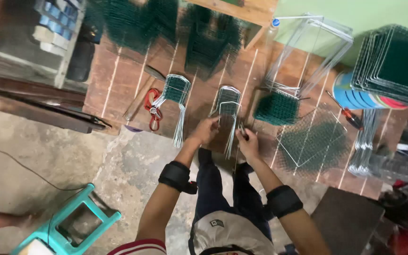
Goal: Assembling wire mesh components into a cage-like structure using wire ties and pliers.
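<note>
Two bare hands meet at the middle of the frame over a wooden workbench that runs across the upper half. The left hand is closed around the lower edge of a bundle of bent wire frames with green mesh, which lies on the bench just above both hands. The right hand sits just beside it, fingers curled around a small dark tool too small to make out. Both forearms wear black wrist bands. A second, similar wire-and-mesh bundle lies to the left, next to red-handled pliers. Right of the hands rest a folded square of green mesh and a flat mesh panel in a wire frame. A stack of finished green mesh panels fills the upper right corner, and bare wire frames lean near it. A turquoise plastic stool stands on the concrete floor at lower left.
</note>
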